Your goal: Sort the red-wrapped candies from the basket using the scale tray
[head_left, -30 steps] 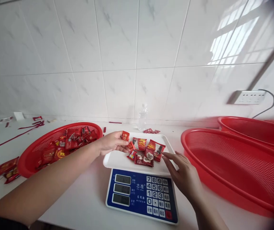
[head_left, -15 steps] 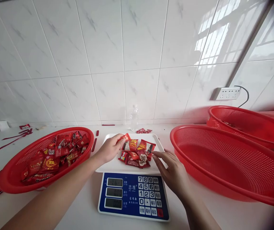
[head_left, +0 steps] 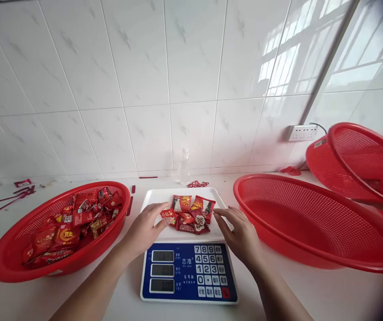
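Observation:
My left hand is at the left side of the white scale tray, thumb and fingers around the edges of a small red snack packet. This packet lies against a cluster of several red snack packets in the middle of the tray. At the cluster's right side is my right hand, its thumb and forefinger apart and nothing visible between them. The tray belongs to a digital scale with a blue panel, keys and three displays; the digits are faint.
Left stands a red oval basket holding many wrapped snacks. Another red basket is on the right, with a tilted basket behind it. A clear plastic bottle stands near the tiled wall, below a power strip.
My left hand has lowered its packet to the cluster's left side. My right hand stays beside the cluster. The far-right basket has been lifted and tilted. The view has shifted slightly.

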Available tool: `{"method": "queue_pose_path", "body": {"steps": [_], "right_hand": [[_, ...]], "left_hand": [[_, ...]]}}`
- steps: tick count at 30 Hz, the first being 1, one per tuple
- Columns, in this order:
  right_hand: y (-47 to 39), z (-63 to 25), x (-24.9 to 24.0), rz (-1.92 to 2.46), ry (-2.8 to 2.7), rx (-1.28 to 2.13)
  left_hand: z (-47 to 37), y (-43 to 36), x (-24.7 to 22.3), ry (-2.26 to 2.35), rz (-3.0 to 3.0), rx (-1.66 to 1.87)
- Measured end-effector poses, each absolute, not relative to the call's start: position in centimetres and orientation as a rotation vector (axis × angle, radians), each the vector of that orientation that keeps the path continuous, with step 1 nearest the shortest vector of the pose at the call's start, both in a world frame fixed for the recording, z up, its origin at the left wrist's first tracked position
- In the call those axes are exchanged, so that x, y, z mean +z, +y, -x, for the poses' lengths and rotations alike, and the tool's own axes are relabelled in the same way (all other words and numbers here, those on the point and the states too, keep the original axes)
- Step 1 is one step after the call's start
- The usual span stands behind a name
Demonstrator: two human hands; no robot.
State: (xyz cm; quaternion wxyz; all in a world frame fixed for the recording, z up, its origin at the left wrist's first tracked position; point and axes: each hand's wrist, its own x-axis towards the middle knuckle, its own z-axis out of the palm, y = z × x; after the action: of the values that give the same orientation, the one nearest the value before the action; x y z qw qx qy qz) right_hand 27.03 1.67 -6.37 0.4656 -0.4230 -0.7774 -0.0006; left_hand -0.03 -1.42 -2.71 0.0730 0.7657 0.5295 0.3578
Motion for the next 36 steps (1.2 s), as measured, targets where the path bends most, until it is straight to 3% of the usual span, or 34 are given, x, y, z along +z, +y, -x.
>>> {"method": "queue_pose_path", "body": {"steps": [5, 8, 17, 25, 36], "right_hand": [[1.4, -26.4, -5.8, 1.177, -2.070, 0.103], [1.8, -26.1, -5.1, 1.268, -2.165, 0.162], [6.3, -25.6, -2.9, 1.557, -2.233, 0.239], [7.5, -25.6, -2.7, 1.520, -2.019, 0.106], [6.8, -35.9, 0.8, 1.587, -1.689, -0.291]], "left_hand": [[2.1, -2.9, -4.7, 1.598, -2.193, 1.803], [3.7, -3.4, -6.2, 1.579, -2.064, 2.010], [4.1, -3.8, -6.6, 1.587, -1.647, 1.953], [3.8, -4.0, -6.8, 1.583, -1.593, 1.855], [3.2, -4.4, -6.7, 1.516, -1.516, 1.820]]}}
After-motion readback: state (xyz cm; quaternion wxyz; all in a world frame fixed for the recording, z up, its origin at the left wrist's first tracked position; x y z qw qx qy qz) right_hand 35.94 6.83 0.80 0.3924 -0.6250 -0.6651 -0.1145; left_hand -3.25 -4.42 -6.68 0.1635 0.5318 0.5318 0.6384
